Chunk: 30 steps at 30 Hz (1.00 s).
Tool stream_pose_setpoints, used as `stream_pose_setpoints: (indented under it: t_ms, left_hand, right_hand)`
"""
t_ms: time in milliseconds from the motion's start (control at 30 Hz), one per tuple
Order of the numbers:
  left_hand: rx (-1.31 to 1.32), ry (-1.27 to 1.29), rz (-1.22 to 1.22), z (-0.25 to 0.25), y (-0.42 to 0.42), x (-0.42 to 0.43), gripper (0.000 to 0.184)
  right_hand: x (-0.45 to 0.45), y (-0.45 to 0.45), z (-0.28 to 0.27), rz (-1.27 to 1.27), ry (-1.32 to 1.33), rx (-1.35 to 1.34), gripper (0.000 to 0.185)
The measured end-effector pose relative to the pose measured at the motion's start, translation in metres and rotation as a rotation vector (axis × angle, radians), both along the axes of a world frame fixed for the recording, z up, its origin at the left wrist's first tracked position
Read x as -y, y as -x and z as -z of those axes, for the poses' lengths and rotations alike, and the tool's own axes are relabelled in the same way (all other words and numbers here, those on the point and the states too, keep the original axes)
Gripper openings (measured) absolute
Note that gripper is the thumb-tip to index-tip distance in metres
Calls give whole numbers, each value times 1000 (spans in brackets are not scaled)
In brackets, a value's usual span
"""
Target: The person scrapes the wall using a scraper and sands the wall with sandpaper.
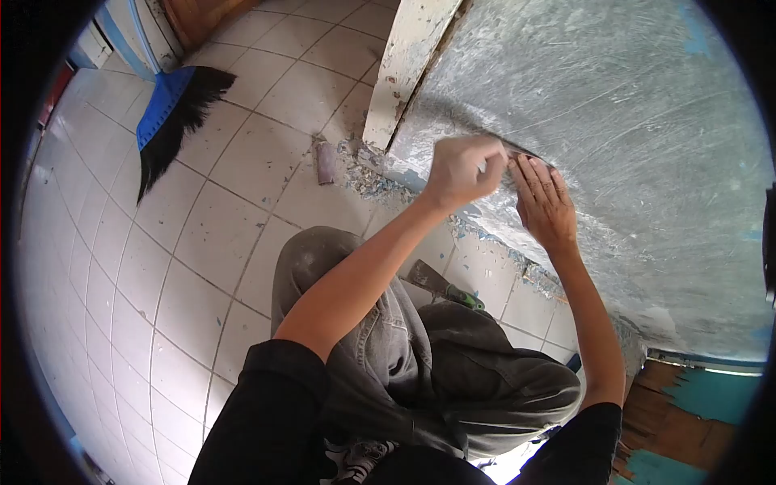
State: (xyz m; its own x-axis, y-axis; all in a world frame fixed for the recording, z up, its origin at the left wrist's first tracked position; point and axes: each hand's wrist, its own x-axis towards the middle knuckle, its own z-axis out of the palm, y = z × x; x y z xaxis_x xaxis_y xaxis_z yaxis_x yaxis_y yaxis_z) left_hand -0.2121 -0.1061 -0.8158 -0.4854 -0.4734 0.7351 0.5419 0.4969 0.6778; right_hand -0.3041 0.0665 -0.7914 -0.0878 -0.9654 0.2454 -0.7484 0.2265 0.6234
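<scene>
My left hand [466,171] is curled closed and smeared by motion, close against the grey scraped wall [630,153]. Whatever its fingers hold is hidden. Just to its right, my right hand [546,199] lies with fingers stretched flat toward the wall. A thin dark-edged strip [521,149], perhaps a blade, shows along its fingertips and runs toward the left hand; its kind is unclear. Below both hands, a putty knife [444,284] with a green handle rests on the floor by my knee.
Paint flakes [376,184] litter the tiled floor [226,259] along the wall's foot. A small purplish roll [325,163] lies near the worn door frame [408,69]. A blue broom [171,109] with black bristles stands at upper left. Peeling turquoise wood [703,396] is at lower right.
</scene>
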Motion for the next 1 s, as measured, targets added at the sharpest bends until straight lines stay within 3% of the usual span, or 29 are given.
stream_pose_setpoints:
  t_ms: [33,167,233,300,367,600,700,833,900,1000]
  left_hand:
    - [4,-11,7,-4,-3,5,14]
    - [-78,-442,4,-25,-18,33,23]
    - [-271,-571,1,-30,-15,45,24]
    - [-248,-598,-29,-30,-21,57,25]
    - [-232,-626,-79,-33,-27,64,26]
    - [-182,-813,-53,-43,-39,76,22]
    - [-257,-873,-61,-48,-38,81,25]
    - [-312,-871,-72,-44,-33,81,24]
    - [-282,-860,-68,-39,-33,81,24]
    - [-215,-874,-97,-34,-35,85,18]
  right_hand:
    - [1,-2,5,7,-11,4,60]
    - [28,-15,13,85,82,63,61]
    - [67,-34,0,62,137,169,61]
    - [97,-38,-4,48,178,246,61]
    - [113,-33,-1,-89,248,142,60]
    - [-49,22,-10,140,-18,-78,56]
    - [-83,19,-4,222,-32,11,59]
    - [26,-19,-15,196,2,296,72]
    - [91,-37,-14,3,101,360,73]
    - [123,-38,-4,-57,151,237,71]
